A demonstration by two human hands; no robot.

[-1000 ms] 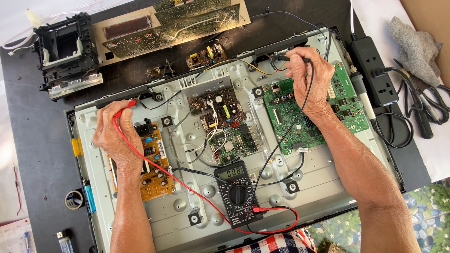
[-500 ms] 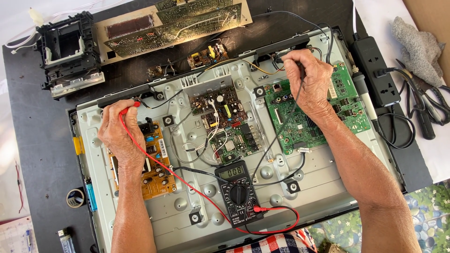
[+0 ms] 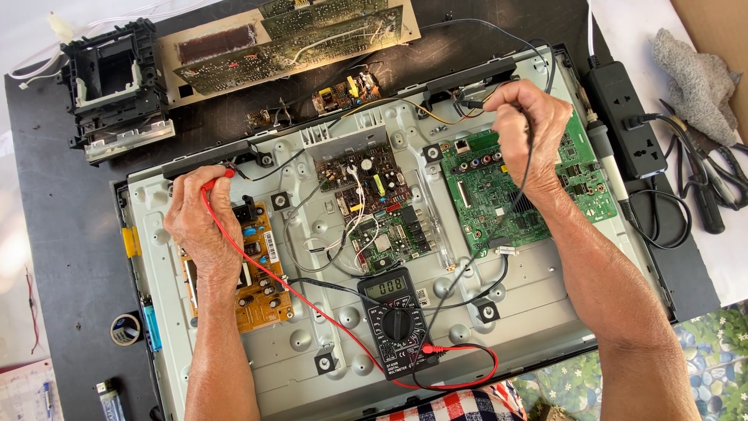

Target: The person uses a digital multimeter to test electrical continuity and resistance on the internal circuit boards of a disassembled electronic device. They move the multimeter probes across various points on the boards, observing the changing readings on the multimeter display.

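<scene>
An opened flat television lies back-up, its grey metal chassis [image 3: 545,304] carrying several circuit boards. My left hand [image 3: 199,222] grips the red probe [image 3: 218,180] at the chassis's upper left edge, above the orange power board [image 3: 257,292]. My right hand [image 3: 526,129] grips the black probe [image 3: 472,103], tip at the upper edge above the green main board [image 3: 487,195]. Both leads run down to a black multimeter [image 3: 396,320] lying on the chassis near the front. A dark middle board [image 3: 374,206] sits between the two hands.
A black power strip [image 3: 627,125] with a plug lies right of the chassis, beside pliers [image 3: 709,187] and a grey cloth [image 3: 697,78]. Loose circuit boards [image 3: 296,39] and a black plastic frame [image 3: 113,86] rest at the back. A tape roll [image 3: 125,329] sits at the left.
My right hand with the black probe has shifted slightly left along the top edge. My left hand with the red probe stays at the upper left edge.
</scene>
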